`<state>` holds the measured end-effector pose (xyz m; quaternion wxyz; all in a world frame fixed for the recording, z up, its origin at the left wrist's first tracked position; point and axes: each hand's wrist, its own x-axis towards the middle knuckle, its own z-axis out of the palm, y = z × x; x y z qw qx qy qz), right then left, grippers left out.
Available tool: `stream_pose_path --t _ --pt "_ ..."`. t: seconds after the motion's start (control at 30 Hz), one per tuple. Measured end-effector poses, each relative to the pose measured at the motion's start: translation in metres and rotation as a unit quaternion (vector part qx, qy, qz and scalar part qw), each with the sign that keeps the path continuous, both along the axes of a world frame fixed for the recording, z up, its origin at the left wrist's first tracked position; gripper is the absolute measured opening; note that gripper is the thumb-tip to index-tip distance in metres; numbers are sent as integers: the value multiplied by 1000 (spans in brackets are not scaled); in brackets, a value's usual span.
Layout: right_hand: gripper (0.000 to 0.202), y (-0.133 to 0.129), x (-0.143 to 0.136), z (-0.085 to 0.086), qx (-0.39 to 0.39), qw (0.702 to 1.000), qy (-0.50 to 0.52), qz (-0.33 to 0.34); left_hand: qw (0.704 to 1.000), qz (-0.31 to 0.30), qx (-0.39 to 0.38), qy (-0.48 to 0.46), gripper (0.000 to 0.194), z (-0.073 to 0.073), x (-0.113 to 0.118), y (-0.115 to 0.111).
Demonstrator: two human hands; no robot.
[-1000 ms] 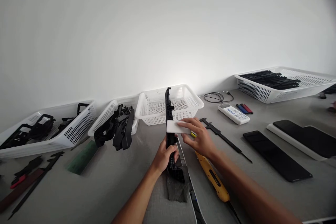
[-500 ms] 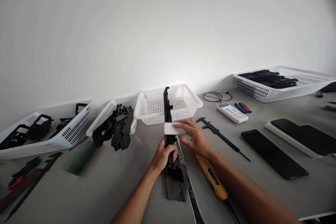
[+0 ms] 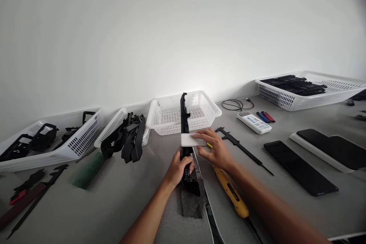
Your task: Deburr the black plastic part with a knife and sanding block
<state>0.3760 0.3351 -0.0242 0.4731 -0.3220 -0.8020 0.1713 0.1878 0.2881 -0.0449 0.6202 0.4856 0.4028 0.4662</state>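
Observation:
A long black plastic part (image 3: 185, 122) stands out in front of me, its far end over the middle white basket. My left hand (image 3: 178, 169) is closed round its lower section. Across the part's middle lies a flat white block (image 3: 190, 140), gripped between the thumb and fingers of my right hand (image 3: 213, 146). Beneath the part's near end is a dark grey block (image 3: 192, 203) on the table. A yellow-handled tool (image 3: 231, 192) with a cable rests beside my right forearm.
White baskets (image 3: 210, 116) line the wall; the left, second and far-right ones hold black parts (image 3: 133, 137). A black caliper (image 3: 243, 149), a black phone (image 3: 300, 167), a white device (image 3: 254, 122) and a cable (image 3: 233, 103) lie right. A green sheet (image 3: 89, 171) lies left.
The whole view has shifted very slightly. The white block and my right hand sit slightly farther right in the picture, and a yellow bit shows more clearly by my right fingers.

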Motion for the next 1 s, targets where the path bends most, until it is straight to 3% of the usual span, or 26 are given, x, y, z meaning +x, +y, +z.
stream_pose_path --t 0.13,0.4,0.6,0.83,1.0 --pt "45 2 0 -2 4 999 8 -32 1000 -2 9 25 25 6 -2 -1" --pt "43 4 1 -6 6 998 -5 -68 994 -72 47 73 19 18 -4 -4" --pt "42 4 2 -5 3 997 6 -72 990 -4 66 122 15 9 1 -2" --pt "44 0 2 0 27 999 4 -36 995 55 54 66 25 5 -1 0" --pt "43 7 10 0 30 994 26 -101 996 64 37 50 29 3 -2 0"
